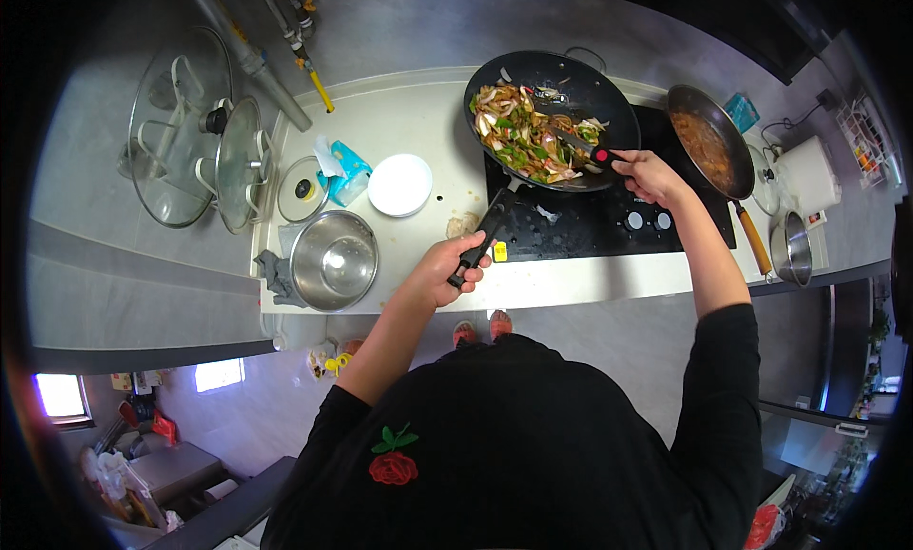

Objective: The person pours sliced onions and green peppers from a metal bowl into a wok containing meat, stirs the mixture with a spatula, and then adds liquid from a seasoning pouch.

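My left hand (451,268) is closed around the long black handle of a dark wok (606,107). The wok is tilted, and sliced vegetables (517,132), green and pale with brown sauce, lie mostly towards its left side. In my right hand (653,177) is the black handle of a spatula (581,142), marked with a red dot. Its blade reaches into the vegetables, which partly hide it. Beneath the wok is a black cooktop (563,232) with two pale knobs.
A frying pan (724,122) of brown saucy food stands right of the wok. Leftward are a white bowl (400,185), a steel bowl (334,260), a tissue pack (349,173) and a glass lid (292,200). Larger glass lids (239,164) hang on the left wall. A steel pot (792,250) sits far right.
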`<state>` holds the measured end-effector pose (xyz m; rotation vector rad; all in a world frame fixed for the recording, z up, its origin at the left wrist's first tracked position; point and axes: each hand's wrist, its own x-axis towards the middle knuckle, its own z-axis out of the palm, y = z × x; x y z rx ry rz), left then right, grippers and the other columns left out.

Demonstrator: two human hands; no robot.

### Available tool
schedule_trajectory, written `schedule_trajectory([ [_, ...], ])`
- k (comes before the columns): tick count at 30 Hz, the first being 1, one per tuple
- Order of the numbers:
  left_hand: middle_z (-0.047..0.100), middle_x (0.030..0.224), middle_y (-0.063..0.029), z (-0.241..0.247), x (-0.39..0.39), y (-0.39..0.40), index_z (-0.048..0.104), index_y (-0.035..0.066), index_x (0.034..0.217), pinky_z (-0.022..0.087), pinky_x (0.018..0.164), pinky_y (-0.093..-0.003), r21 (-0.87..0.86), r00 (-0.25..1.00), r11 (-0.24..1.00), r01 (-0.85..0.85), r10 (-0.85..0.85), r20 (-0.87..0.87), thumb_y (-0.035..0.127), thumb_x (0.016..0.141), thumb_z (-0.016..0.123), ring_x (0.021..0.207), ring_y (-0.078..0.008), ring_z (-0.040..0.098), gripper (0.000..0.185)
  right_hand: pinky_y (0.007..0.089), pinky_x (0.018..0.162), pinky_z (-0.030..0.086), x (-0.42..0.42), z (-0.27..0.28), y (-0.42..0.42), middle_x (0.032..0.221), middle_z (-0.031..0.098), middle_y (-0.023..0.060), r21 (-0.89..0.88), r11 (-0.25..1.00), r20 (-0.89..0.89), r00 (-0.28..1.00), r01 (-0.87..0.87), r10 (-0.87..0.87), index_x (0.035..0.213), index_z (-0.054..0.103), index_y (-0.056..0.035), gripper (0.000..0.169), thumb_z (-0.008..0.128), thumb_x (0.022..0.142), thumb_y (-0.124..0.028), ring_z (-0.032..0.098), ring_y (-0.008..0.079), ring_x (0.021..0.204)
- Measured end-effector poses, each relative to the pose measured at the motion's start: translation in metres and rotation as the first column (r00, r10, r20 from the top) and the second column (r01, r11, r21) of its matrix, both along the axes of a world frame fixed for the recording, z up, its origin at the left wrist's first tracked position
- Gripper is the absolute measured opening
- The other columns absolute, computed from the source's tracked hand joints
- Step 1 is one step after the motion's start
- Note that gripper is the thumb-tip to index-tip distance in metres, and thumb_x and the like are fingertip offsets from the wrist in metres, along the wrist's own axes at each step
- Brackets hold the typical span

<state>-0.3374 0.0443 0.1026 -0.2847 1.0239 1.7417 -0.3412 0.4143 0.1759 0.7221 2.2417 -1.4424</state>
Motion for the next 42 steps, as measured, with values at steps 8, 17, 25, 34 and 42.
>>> schedule_trajectory([
  [8,0.051,0.076,-0.0015,-0.001,0.002,0.001,0.051,0.007,0.115,0.029,0.038,-0.0193,-0.035,1.0,0.999,-0.008,0.008,-0.001,0.031,0.097,0.049,0.048,-0.0047,0.039,0.03,0.0327,0.08,0.049,0.065,0.06,-0.011,0.088,0.068,0.0175,0.611,0.785,-0.317,0.879,-0.099,0.357,0.131,0.054,-0.0081,0.042,0.059,0.089,-0.015,0.062,0.021,0.075],
  [17,0.054,0.075,-0.0039,0.0,-0.002,0.002,0.048,0.009,0.096,0.031,0.038,-0.0206,0.068,1.0,0.998,0.009,-0.011,0.03,0.029,0.095,0.055,0.05,-0.0079,0.045,0.022,0.0451,0.079,0.051,0.058,0.026,-0.014,0.096,0.067,0.0182,0.853,0.513,-0.11,0.929,-0.095,0.355,0.13,0.056,-0.0207,0.041,0.058,0.089,-0.021,0.064,0.0362,0.088],
  [25,0.054,0.074,-0.0036,-0.002,0.0,0.0,0.047,0.009,0.095,0.031,0.038,-0.0215,0.076,1.0,0.997,-0.017,0.015,0.022,0.029,0.094,0.056,0.049,-0.0078,0.043,0.022,0.0441,0.084,0.051,0.057,0.031,0.017,0.098,0.066,0.0234,0.911,0.395,-0.197,0.965,0.117,0.17,0.131,0.054,-0.016,0.041,0.055,0.09,-0.017,0.064,0.0381,0.094],
  [34,0.051,0.077,-0.0018,-0.002,0.001,-0.001,0.05,0.007,0.115,0.03,0.039,-0.0195,0.012,1.0,1.0,-0.002,0.002,-0.004,0.031,0.098,0.048,0.048,-0.0049,0.039,0.03,0.0457,0.086,0.049,0.049,0.043,0.023,0.108,0.064,0.0206,0.894,0.442,-0.194,0.948,0.065,0.254,0.13,0.056,-0.0166,0.041,0.055,0.089,-0.02,0.062,0.0371,0.099],
  [42,0.051,0.076,-0.002,-0.001,-0.002,0.0,0.051,0.007,0.115,0.03,0.038,-0.0197,0.004,0.999,1.0,0.028,-0.028,-0.017,0.032,0.097,0.049,0.048,-0.0051,0.04,0.03,0.0446,0.084,0.051,-0.054,0.019,0.008,0.107,0.066,0.0164,0.928,0.372,-0.124,0.926,-0.019,0.358,0.132,0.053,-0.0245,0.044,0.054,0.088,-0.021,0.063,0.0335,0.099],
])
